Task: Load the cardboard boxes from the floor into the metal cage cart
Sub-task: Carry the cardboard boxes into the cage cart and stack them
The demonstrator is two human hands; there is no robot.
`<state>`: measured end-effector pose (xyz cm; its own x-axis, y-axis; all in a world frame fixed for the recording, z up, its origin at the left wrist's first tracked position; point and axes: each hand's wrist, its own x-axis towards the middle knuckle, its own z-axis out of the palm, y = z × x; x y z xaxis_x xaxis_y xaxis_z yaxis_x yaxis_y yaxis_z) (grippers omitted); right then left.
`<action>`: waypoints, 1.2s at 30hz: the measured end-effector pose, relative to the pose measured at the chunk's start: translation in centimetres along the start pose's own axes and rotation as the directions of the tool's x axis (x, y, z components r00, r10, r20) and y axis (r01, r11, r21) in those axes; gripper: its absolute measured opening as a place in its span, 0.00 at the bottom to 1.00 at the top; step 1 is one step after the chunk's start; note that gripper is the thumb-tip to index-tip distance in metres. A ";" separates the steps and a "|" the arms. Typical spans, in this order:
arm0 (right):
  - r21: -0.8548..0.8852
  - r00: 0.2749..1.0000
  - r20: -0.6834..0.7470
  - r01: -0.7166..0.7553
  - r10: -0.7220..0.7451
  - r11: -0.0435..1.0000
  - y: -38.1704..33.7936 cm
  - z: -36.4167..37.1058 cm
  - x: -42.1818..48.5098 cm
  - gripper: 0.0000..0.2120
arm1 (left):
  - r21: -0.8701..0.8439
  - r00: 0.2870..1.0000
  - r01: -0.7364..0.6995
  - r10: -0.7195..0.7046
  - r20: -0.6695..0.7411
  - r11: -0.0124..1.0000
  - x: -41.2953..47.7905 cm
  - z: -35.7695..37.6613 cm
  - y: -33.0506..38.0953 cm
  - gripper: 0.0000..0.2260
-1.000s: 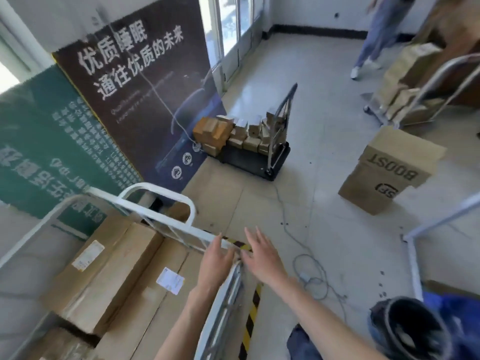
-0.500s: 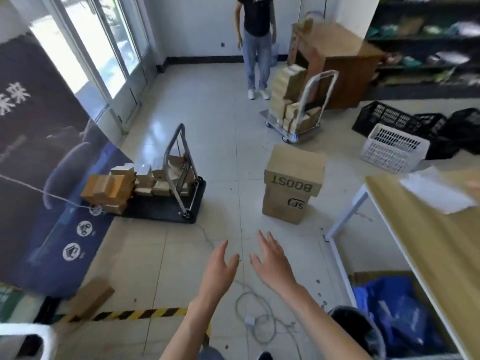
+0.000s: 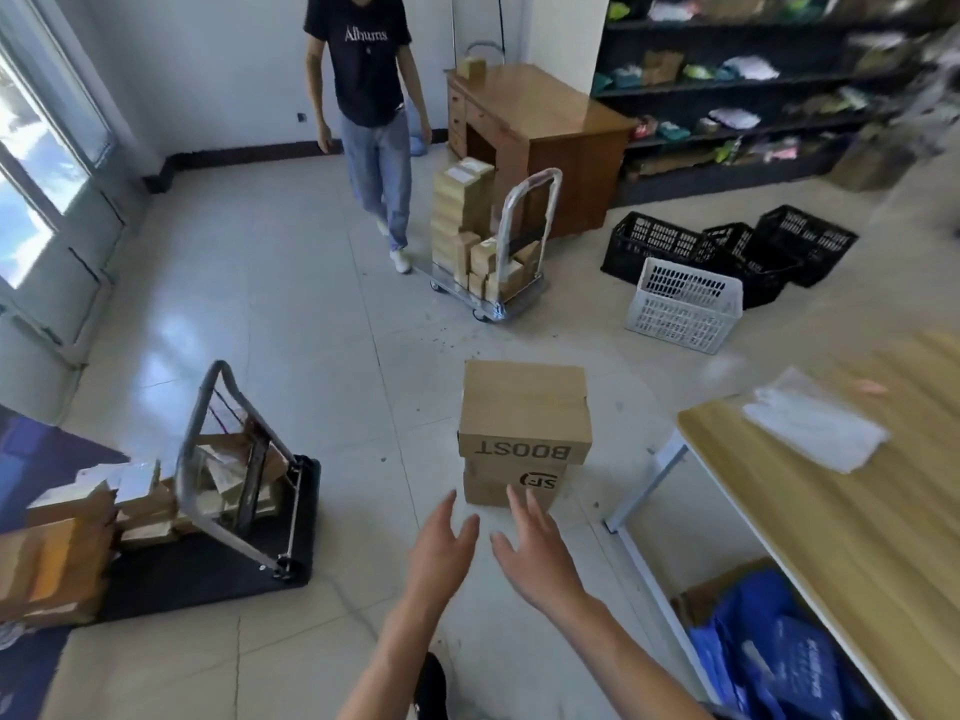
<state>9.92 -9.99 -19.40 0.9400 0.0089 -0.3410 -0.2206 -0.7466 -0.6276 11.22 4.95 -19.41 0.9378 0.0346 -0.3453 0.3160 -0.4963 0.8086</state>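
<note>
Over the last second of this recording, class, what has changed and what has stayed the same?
The view swung away from the cage cart, now out of sight, toward the stacked boxes: the BOOST box on the SF box. Both hands left the cart rail; the left hand and right hand now reach, open and empty, at the stack. The boxes have not moved.

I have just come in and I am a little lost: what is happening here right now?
A person reaches both empty hands, left hand and right hand, fingers spread, toward two stacked cardboard boxes on the floor. Neither hand touches them yet. Another person walks beside a loaded trolley behind.
</note>
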 end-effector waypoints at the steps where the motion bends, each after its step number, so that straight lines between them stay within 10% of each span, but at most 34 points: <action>1: 0.012 1.000 -0.016 -0.008 0.008 1.000 -0.4 -0.2 1.5 0.33 | 0.008 1.000 -0.021 0.020 0.017 1.000 1.8 -0.2 0.7 0.26; 16: 0.094 0.977 -0.040 -0.203 0.208 0.975 6.2 -6.5 24.6 0.33 | 0.225 0.987 0.026 -0.061 0.149 0.974 27.4 4.9 6.0 0.30; 28: 0.171 0.819 0.197 -0.570 0.539 0.804 23.9 -8.8 43.8 0.46 | -0.017 0.837 0.544 -0.541 0.088 0.839 46.3 10.3 -2.4 0.46; 36: 0.425 0.726 0.377 -0.687 0.575 0.589 27.9 -7.6 49.2 0.46 | -0.183 0.831 0.553 -0.555 0.049 0.813 49.5 14.9 -6.7 0.31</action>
<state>52.02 -35.44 -48.43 0.4574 -0.1716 -0.8725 -0.8867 -0.1628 -0.4328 53.41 -2.98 -49.03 0.5969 0.2617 -0.7585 0.8019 -0.2256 0.5532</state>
